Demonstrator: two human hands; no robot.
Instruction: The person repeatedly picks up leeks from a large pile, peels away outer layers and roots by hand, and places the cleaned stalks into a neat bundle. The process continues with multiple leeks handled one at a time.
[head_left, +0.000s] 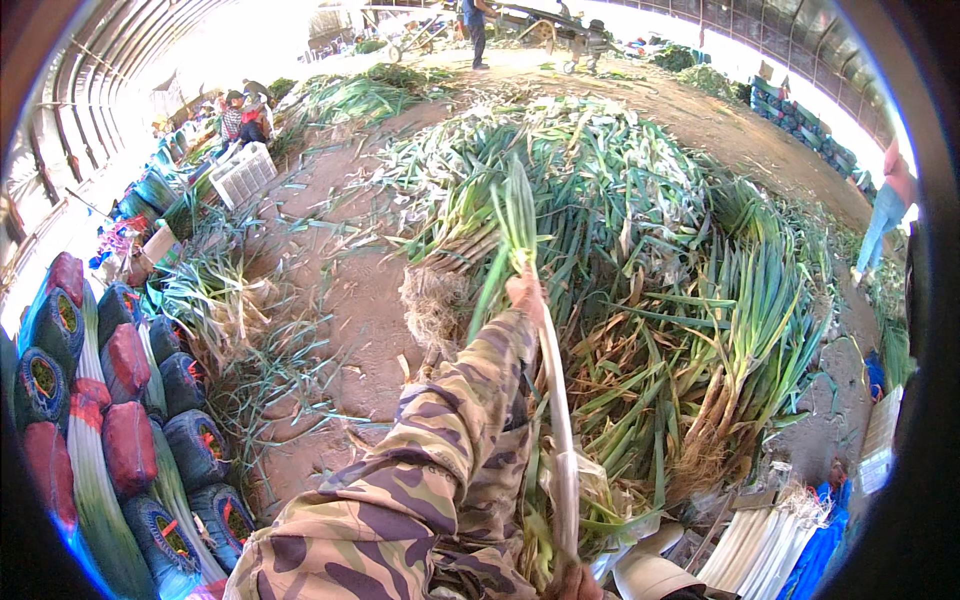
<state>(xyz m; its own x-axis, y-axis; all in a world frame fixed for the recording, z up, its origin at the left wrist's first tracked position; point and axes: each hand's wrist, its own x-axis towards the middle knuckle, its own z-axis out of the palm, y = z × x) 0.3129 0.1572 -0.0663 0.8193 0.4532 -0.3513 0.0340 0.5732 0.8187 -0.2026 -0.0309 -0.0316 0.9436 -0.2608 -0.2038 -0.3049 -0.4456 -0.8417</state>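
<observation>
My left hand (527, 291), at the end of a camouflage sleeve, grips a long leek (559, 390) just below its green leaves. Lower down, near the bottom edge, my right hand (576, 582) is closed around the root end of the same leek; that end is partly hidden by the fingers. The leek stands nearly lengthwise in view, its leaves pointing away from me. A bundle of unpeeled leeks with matted roots (435, 300) lies left of my left hand. To the right, more leeks (735, 360) rest on a heap of leaves.
Peeled white leeks (757, 544) lie beside blue plastic at lower right. Wrapped leek bundles (127, 360) are stacked at left. A white crate (244, 175) and seated people (241, 116) are beyond. One person (476, 30) stands far off, another (885, 210) at right.
</observation>
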